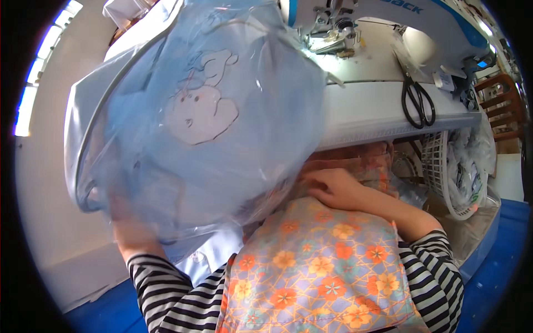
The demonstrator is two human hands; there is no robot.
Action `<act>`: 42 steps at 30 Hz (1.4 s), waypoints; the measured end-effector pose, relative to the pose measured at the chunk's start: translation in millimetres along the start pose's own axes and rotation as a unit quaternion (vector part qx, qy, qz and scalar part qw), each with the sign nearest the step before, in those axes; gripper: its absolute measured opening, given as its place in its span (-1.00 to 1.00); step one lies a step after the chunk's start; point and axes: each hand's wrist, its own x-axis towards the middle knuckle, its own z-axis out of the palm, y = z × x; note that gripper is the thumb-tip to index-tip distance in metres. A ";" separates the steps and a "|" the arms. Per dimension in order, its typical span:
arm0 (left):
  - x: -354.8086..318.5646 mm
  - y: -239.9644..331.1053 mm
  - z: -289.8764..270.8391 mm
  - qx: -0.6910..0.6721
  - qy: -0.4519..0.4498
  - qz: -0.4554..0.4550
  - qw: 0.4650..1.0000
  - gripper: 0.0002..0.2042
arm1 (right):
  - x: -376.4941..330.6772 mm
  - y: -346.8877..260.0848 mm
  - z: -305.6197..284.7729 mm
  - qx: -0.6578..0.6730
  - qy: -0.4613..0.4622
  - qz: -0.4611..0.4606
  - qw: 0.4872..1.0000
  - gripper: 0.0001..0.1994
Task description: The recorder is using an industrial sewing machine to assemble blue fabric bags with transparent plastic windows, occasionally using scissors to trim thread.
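Your left hand (pixel 130 230) sits at the lower left of the frame, raised under a large clear plastic bag (pixel 194 122) that fills the upper left and centre. The bag holds folded pale blue fabric with a white cartoon animal patch (pixel 200 114) showing through the film. The plastic drapes over your left hand, so its fingers are blurred behind the film; they appear closed on the bag's lower edge, bearing it up.

Your right hand (pixel 333 187) lies just right of centre, below the desk (pixel 383 108) edge, with its fingers (pixel 316 178) curled narrow and pressing on orange patterned cloth (pixel 361 164) right beside the bag's lower right side. Whether they pinch the plastic itself you cannot tell.

Your floral apron (pixel 322 266) fills the bottom centre, striped sleeves on both sides. At the top right, a white sewing machine (pixel 388 22) stands on the desk, black scissors (pixel 417 97) lying near the desk's front edge. A white plastic basket (pixel 444 166) of fabric hangs at the right, under the desk.
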 end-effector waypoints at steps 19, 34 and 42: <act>-199.5 273.3 -322.5 -0.417 -0.072 0.252 0.870 -0.80 | -5.2 -46.4 16.9 0.474 0.013 0.140 0.869 -0.59; -138.8 457.9 -238.1 -0.025 -0.426 0.528 0.734 -0.73 | -15.7 -24.2 24.3 0.471 -0.018 0.072 0.879 -0.70; -57.1 536.0 -125.5 -0.045 0.100 0.551 0.827 -0.80 | -13.9 -18.6 21.5 0.498 -0.044 0.062 0.864 -0.68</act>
